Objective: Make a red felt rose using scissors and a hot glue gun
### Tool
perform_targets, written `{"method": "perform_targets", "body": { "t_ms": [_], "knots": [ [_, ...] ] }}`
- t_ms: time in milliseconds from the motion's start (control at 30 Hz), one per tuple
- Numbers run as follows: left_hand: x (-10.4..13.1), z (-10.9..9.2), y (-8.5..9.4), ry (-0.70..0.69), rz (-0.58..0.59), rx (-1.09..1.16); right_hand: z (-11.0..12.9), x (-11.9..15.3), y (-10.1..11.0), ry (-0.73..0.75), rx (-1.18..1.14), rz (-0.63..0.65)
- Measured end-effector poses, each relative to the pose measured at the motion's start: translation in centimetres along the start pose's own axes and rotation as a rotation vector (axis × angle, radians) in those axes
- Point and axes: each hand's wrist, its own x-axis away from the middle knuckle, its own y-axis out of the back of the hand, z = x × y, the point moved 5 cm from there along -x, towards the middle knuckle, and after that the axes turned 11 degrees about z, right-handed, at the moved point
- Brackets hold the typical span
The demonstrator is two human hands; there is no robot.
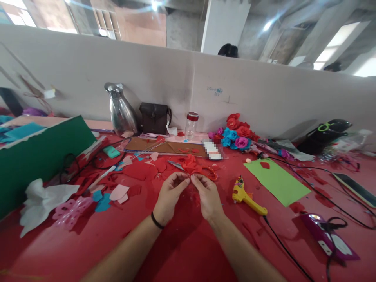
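My left hand (169, 196) and my right hand (208, 196) meet at the middle of the red table. Thumbs and fingertips of both are pinched together at the base of a red paper flower (191, 163), whose petals spread out beyond the fingers. The exact spot between the fingertips is too small to make out. Just behind the hands lie scissors with orange handles (212, 172), partly covered by the flower. A yellow glue gun (248, 199) rests to the right of my right hand. Red fabric or paper pieces (139, 170) lie to the left.
Left: green board (47, 160), pink butterfly-shaped piece (72, 211), blue scraps (102, 203). Back: metal jug (122, 111), dark bag (154, 118), glass jar (191, 126), paper flowers (239, 133). Right: green sheet (277, 181), purple power strip (329, 237), phone (355, 188), cables.
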Motion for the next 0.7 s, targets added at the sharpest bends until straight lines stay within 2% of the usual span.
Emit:
{"method": "perform_targets", "body": {
  "t_ms": [67, 233, 367, 500, 700],
  "knots": [
    [0.0, -0.4, 0.2, -0.013, -0.016, -0.037, 0.0, 0.1, -0.1, 0.018, 0.074, 0.031],
    [-0.1, -1.1, 0.2, -0.055, 0.049, -0.162, 0.4, 0.4, -0.7, 0.119, 0.226, 0.137],
    [-0.1, -1.4, 0.1, -0.097, 0.062, -0.153, 0.7, 0.4, -0.7, 0.191, 0.308, 0.150],
    [0.0, -1.5, 0.0, -0.116, 0.084, -0.167, 0.7, 0.4, -0.6, 0.200, 0.275, 0.152],
    [0.6, -1.9, -0.1, -0.229, 0.046, -0.358, 1.0, 0.4, -0.7, 0.246, 0.227, 0.151]
  ]
}}
